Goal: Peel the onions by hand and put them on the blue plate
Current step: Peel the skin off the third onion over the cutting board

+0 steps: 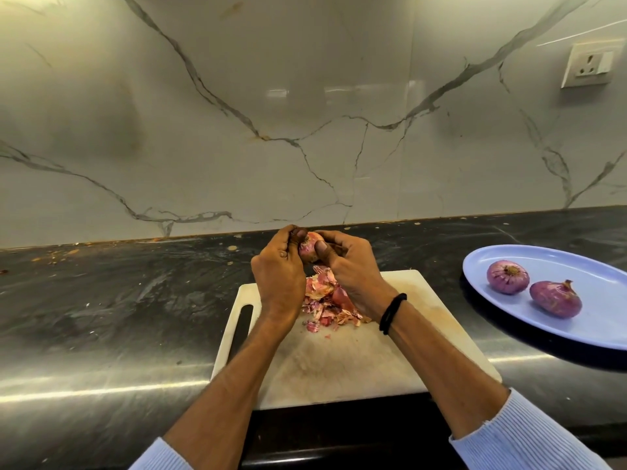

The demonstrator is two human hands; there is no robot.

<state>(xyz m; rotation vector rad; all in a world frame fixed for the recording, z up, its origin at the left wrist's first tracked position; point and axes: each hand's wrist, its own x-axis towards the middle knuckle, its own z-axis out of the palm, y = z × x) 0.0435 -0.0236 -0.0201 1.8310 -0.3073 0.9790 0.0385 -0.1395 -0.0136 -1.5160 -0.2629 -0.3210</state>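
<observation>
- I see both hands raised together over the far edge of the cutting board (pixel 339 364), which lies on the dark countertop (pixel 118 300)
- left hand (pixel 280 269): fingers curled round the held onion (pixel 310 249) from the left, thumb up at its top end
- right hand (pixel 349 266): fingers wrapped behind the held onion from the right, thumb pressed on its near face
- held onion sits between the two hands, off the board; pinkish papery skin shows between the thumbs; the hands cover most of it, so I can't tell how much skin is on it
- peel pile (pixel 327 305) is on the board right under the hands, pink and tan flakes, a few loose bits just nearer me
- board is white and stained, with a handle slot on its left side
- blue plate (pixel 543 259) is on the countertop right of the board, apart from it, cut off by the frame edge
- two peeled onions are on the plate: far onion (pixel 508 276) and near onion (pixel 555 299), just beside each other with a small gap
- black band (pixel 392 313) on the right wrist, light blue sleeves on both forearms
- marble backsplash (pixel 237 130) behind, wall socket (pixel 588 64) upper right
</observation>
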